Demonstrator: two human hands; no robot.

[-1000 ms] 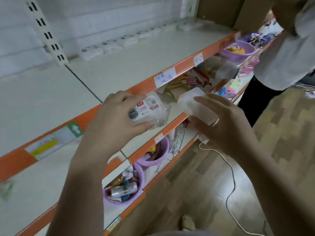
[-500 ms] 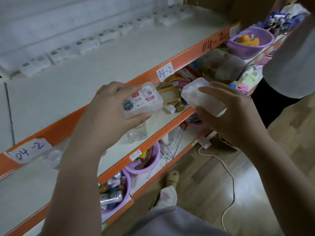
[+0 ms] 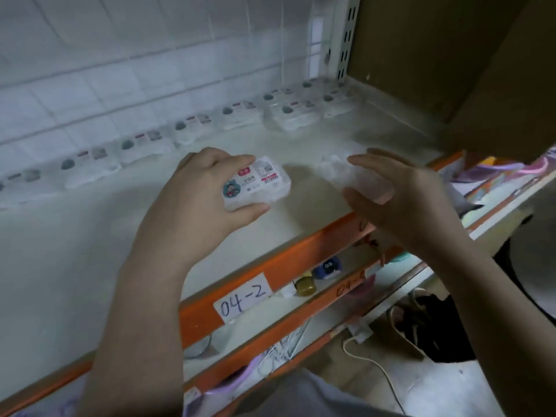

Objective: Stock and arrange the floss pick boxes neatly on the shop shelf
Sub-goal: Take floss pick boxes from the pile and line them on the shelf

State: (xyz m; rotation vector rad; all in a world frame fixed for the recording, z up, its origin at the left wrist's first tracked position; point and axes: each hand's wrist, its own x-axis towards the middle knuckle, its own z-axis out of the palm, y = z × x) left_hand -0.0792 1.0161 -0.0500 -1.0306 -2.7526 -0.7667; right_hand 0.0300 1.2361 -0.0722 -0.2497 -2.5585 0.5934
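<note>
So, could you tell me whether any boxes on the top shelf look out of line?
Mostly tidy: floss pick boxes line the back wall in a row. One box near the right end sits forward of that row, breaking the line. The boxes are blurred, so finer tilt is unclear.

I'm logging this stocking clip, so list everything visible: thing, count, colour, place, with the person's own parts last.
Floss pick box: one, clear with white label, gripped in left hand above the top shelf.
Second floss pick box: one, clear, blurred, held in right hand.
Shelved floss pick boxes: a row, count unclear, clear, along the back of the shelf.
Top shelf: one, white with orange front edge.
Label 04-2: one, white, on the orange edge.
Cardboard box: one, brown, upper right.
Cable: one, white, on the floor.
Left hand: gripping the labelled box.
Right hand: holding the blurred box.
</note>
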